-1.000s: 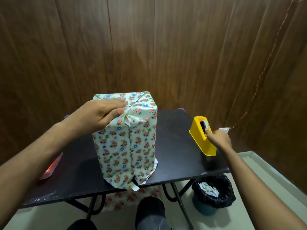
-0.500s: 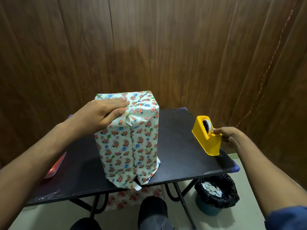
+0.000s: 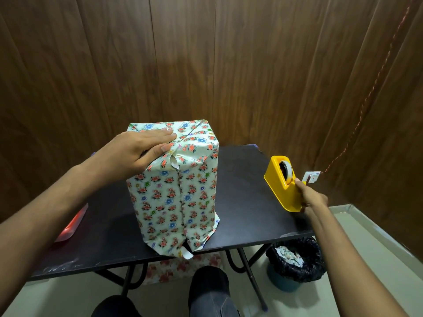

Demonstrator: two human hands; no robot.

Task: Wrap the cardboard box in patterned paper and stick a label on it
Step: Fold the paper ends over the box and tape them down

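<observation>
glossy floral paper covers the tall box (image 3: 176, 191), upright mid-desk (image 3: 247, 202), its top folds pressed flat under the left hand (image 3: 135, 154), fingers straight, as a second ago. the right hand (image 3: 309, 199) has shifted along the yellow plastic tape dispenser (image 3: 282, 181) and now grips its near end, apparently to pull tape for the loose top flap. seam edges curl below. no label is on the box yet.
</observation>
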